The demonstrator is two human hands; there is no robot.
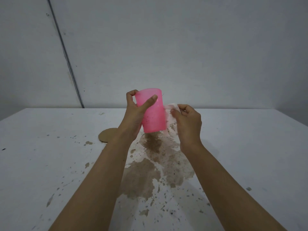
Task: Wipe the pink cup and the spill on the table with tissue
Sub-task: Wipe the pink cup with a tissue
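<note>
Cardboard disc [108, 135]: lies flat on the table [50, 147], left of the action; not involved.
Left hand [135, 112]: closed around the pink cup [153, 112], thumb across the front wall, cup raised clear of the table.
Pink cup: dark specks visible on the lower wall; wiping judged under way, not complete.
Tissue [170, 114]: touching the cup's right side.
Right hand [187, 122]: fingers pinched on the tissue.
Spill [150, 172]: brown pool and splashes spread below the cup; appears untouched, judged still to do.
</note>
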